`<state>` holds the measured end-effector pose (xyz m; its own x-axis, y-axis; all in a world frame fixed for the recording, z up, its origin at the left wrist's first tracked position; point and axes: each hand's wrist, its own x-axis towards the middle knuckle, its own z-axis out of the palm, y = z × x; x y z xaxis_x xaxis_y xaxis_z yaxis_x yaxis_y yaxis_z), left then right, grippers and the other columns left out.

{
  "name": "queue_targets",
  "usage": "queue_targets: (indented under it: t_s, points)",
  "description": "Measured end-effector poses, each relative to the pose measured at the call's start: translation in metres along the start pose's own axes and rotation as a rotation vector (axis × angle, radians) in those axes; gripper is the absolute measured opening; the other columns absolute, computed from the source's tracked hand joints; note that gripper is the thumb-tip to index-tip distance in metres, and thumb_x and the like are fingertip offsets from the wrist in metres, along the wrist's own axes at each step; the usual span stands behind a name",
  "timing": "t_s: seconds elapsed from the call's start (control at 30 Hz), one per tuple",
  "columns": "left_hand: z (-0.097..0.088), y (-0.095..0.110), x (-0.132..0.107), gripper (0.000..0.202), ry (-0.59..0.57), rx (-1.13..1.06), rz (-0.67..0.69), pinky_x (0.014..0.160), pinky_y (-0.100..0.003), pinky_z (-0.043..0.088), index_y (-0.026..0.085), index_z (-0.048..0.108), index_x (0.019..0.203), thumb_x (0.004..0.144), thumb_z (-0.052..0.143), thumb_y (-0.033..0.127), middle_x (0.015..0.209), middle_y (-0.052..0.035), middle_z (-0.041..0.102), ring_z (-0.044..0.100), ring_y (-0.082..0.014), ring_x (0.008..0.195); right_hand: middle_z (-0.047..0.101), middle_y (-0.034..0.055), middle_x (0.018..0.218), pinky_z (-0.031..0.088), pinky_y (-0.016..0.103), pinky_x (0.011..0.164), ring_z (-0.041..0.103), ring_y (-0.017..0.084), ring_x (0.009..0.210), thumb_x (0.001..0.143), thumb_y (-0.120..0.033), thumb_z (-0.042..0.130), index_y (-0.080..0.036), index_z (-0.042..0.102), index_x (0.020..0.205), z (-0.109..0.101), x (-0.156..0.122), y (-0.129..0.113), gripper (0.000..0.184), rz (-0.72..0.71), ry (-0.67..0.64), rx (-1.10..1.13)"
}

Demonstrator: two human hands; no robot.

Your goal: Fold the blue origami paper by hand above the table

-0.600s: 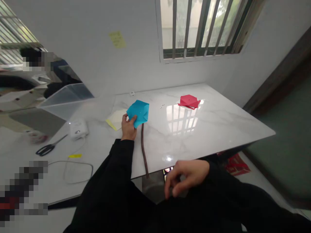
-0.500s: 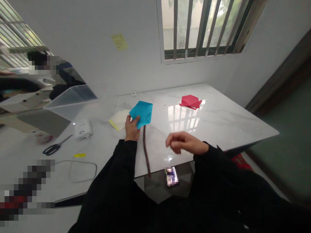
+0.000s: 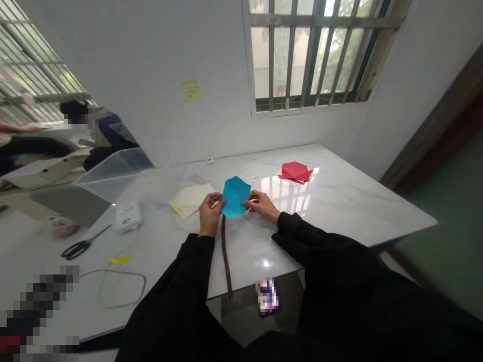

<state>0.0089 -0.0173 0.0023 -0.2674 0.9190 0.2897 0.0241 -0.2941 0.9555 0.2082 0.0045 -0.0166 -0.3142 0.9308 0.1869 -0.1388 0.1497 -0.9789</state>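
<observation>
Pinching blue paper [image 3: 236,200], left hand [image 3: 209,215], right hand [image 3: 264,206], fingers closed; cream paper [image 3: 190,199] partly hidden, brown stick [image 3: 226,259] below

Blue many-cornered paper [image 3: 234,205], pale central dot [image 3: 236,195], held

Daylight reaches me through the barred window [image 3: 315,50] at one o'clock, its outdoor view washed pale, and through another window [image 3: 33,60] at ten. The glossy tabletop [image 3: 347,216] mirrors bars just off centre toward three, with a small hot spot [image 3: 266,263] at five. The blue paper [image 3: 236,198] I hold is evenly lit; my sleeves [image 3: 339,261] sink to near-black from four to seven. Outer edges stretch and soften, and coarse pixel blocks [image 3: 37,306] mask patches at eight, ten and near six.
</observation>
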Motion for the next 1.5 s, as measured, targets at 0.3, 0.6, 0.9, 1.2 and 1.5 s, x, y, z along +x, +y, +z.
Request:
queue_targets:
  t_s: [0.3, 0.6, 0.9, 1.2, 1.5]
  points:
    - [0.003, 0.003, -0.005, 0.045, -0.050, -0.041, -0.086, 0.064, -0.027, 0.052, 0.019, 0.064, 0.100, 0.065, 0.084, 0.038, 0.096, -0.0049, 0.070, 0.065, -0.0171, 0.075, 0.068, 0.0033, 0.084, 0.055, 0.025, 0.062, 0.065, 0.013, 0.069, 0.073, -0.054, 0.080, -0.018, 0.063, 0.095, -0.020, 0.021, 0.003, 0.046, 0.193, -0.104, 0.390]
    - [-0.005, 0.021, -0.005, 0.046, -0.192, -0.486, -0.250, 0.081, -0.027, 0.055, 0.024, 0.064, 0.123, 0.082, 0.075, 0.041, 0.119, -0.0076, 0.068, 0.068, -0.0160, 0.091, 0.067, 0.0007, 0.073, 0.052, 0.019, 0.059, 0.064, 0.010, 0.065, 0.076, -0.043, 0.081, -0.018, 0.062, 0.087, -0.022, 0.017, 0.012, 0.034, 0.221, 0.046, 0.441]
    - [0.005, 0.014, -0.012, 0.055, -0.208, -0.306, -0.212, 0.089, -0.034, 0.055, 0.020, 0.060, 0.120, 0.072, 0.084, 0.033, 0.098, -0.0053, 0.071, 0.069, -0.0178, 0.091, 0.065, 0.0007, 0.068, 0.048, 0.021, 0.056, 0.060, 0.010, 0.059, 0.074, -0.050, 0.080, -0.016, 0.064, 0.084, -0.015, 0.011, 0.008, 0.039, 0.154, -0.014, 0.253]
    - [0.004, 0.018, -0.010, 0.055, -0.172, -0.253, -0.251, 0.077, -0.030, 0.055, 0.020, 0.061, 0.114, 0.069, 0.083, 0.042, 0.093, -0.0046, 0.071, 0.069, -0.0160, 0.079, 0.065, 0.0013, 0.073, 0.048, 0.023, 0.059, 0.058, 0.010, 0.061, 0.069, -0.058, 0.080, -0.016, 0.064, 0.084, -0.015, 0.010, 0.006, 0.048, 0.132, -0.013, 0.226]
    - [0.004, 0.011, -0.011, 0.051, -0.141, -0.177, -0.249, 0.080, -0.031, 0.055, 0.015, 0.064, 0.103, 0.064, 0.088, 0.037, 0.098, -0.0079, 0.072, 0.069, -0.0178, 0.086, 0.064, 0.0010, 0.072, 0.047, 0.024, 0.061, 0.058, 0.010, 0.062, 0.069, -0.059, 0.079, -0.015, 0.063, 0.081, -0.013, 0.009, 0.008, 0.048, 0.093, -0.050, 0.141]
